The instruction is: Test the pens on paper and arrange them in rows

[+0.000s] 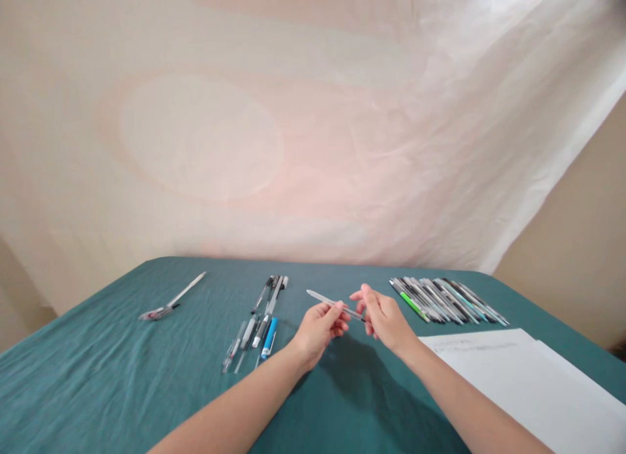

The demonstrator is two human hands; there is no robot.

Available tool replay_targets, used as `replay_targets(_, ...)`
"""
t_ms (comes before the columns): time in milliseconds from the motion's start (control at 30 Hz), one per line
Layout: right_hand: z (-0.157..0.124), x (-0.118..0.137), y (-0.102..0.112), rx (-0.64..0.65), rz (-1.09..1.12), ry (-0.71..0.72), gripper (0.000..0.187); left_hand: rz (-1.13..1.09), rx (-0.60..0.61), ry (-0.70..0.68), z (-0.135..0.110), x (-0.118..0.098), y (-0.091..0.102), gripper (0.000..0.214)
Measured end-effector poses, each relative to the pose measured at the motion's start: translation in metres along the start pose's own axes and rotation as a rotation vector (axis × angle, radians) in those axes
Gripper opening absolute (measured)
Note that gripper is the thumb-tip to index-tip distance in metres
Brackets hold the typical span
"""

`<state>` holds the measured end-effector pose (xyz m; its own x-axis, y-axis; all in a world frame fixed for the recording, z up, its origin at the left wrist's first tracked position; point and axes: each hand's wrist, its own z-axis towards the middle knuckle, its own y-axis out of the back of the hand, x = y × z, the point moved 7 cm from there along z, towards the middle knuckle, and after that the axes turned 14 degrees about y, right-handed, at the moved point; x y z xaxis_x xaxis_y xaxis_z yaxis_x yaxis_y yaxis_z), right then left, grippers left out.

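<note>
Flanking the held pen (319,297) lie pens (443,301) and paper (508,382).

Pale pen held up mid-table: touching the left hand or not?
Touching. The head view shows the left hand gripping the pale pen between thumb and fingers, one end sticking out past the hand.

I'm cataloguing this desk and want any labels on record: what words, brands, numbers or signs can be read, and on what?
No text is legible.
White paper: faint writing near its far edge, too blurred to read.
Pen in the left hand: no readable marking.
Blue pen: any print is too small.
Row of pens on the right: too small and blurred.
</note>
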<state>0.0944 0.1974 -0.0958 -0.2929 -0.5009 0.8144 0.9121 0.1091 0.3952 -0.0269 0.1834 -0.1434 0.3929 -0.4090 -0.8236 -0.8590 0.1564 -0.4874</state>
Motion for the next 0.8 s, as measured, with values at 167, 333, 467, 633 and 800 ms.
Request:
replay_targets(167,0.005,-0.005,0.007,-0.038,0.359,-0.147,0.069,-0.227,0.053,0.072,0.001,-0.001,0.003,0.019)
replay_targets(333,0.005,-0.024,0.006,0.0,0.214,-0.162,0.048,-0.433,0.088,0.08,0.009,-0.01,0.022,0.014)
replay_targets(467,-0.005,-0.02,-0.026,0.264,-0.1,0.052,0.022,-0.477,0.089,0.076,0.014,-0.009,0.03,0.011)
replay_targets(633,-0.014,-0.007,-0.046,0.289,-0.339,0.268,0.004,-0.441,0.077,0.064,0.015,-0.004,0.031,0.012)
replay_targets(800,-0.018,-0.004,-0.05,0.316,-0.363,0.33,0.01,-0.407,0.026,0.048,0.016,-0.003,0.035,0.013)
